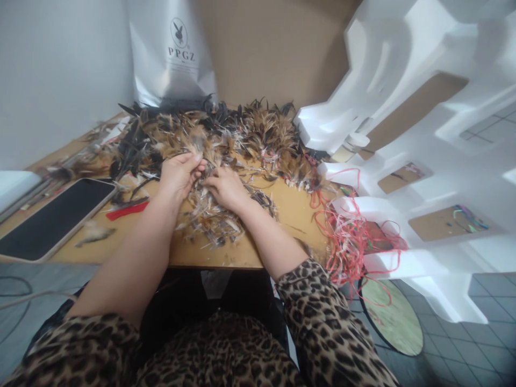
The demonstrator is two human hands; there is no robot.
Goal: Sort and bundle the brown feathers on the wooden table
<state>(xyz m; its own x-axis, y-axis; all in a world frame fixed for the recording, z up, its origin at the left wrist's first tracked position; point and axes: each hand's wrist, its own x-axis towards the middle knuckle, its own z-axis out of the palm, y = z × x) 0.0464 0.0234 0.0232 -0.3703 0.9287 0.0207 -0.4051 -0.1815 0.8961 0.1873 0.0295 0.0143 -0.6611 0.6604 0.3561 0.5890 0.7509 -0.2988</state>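
From where I stand, everything gathers around the feather pile (pixel 258 129), a long heap of brown, tawny and black feathers spread over the yellowish tabletop (pixel 292 215). Both bare hands are at its near edge, close beside each other. The left hand (pixel 179 174) has its thumb and forefinger pinched together, the other fingers curled in underneath. A greyish-brown tuft (pixel 196 142) shows right at those fingertips, though I can't tell whether it is held or lies behind them. The right hand (pixel 228 188) is palm down, its fingers bent and drawn close together towards the left hand's fingers; I can't make out how tightly they close, or whether they have hold of anything.

On the near side of the feather pile, below the hands, lies a looser scatter of feather bits (pixel 217 223) with pale quills. To the left of the pile, a phone (pixel 58 217) lies flat with its screen dark. Between it and the left forearm are a red strip (pixel 127 210) and a fluffy pale feather (pixel 95 232), nearer the table edge than the pile.

Behind the pile stands a silvery bag (pixel 173 54) printed "PPGZ" under a rabbit-head logo. To the right of the pile, a tangle of red and pinkish ties (pixel 350 236) spills down against large white foam pieces (pixel 403 161). Below those, at floor level, is a round, dark-rimmed object (pixel 392 317).
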